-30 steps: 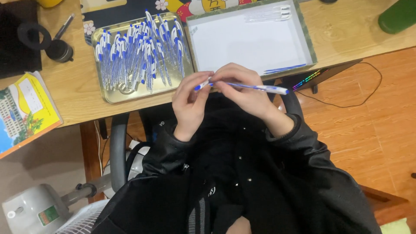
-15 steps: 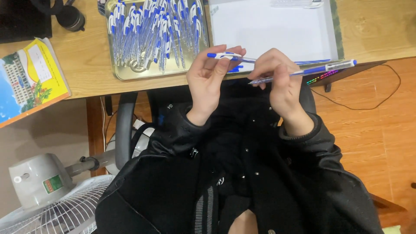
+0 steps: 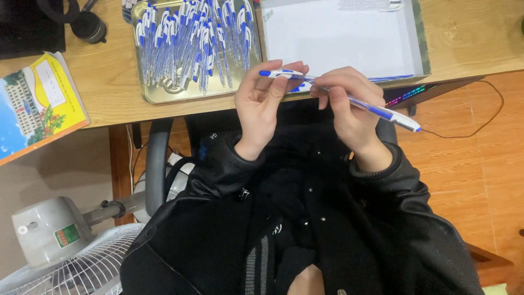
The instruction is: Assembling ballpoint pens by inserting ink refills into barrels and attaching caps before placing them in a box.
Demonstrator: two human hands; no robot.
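Head view: now showing the two pen parts pulled a little closer than half a second ago, after being held as one straight pen a second ago. Suggesting, as a judgement, a pen being taken apart or put together, with the joint not yet closed.

Left hand [image 3: 266, 104] rising palm-in from the lap, wrist bent back, fingers curled, thumb and fingertips pinching a short pen cap [image 3: 281, 72] level with the bench edge. Right hand [image 3: 349, 106] sitting just beside it, knuckles up, fingers closed round a long pen [image 3: 382, 113], its body slanting down and rightward past the hand, its thin front end pointing at the cap and nearly touching it. Both hands gripping, neither open, hovering over the dark jacket just in front of the bench [image 3: 103, 82].

Lying behind the hands on the bench: a metal tray [image 3: 158, 95] heaped with more blue-and-white pens, and a white box [image 3: 349, 38] holding a few pens along its near edge. Resting at the far left: a yellow booklet [image 3: 38, 104]. Standing on the floor at lower left: a fan [image 3: 60, 246].
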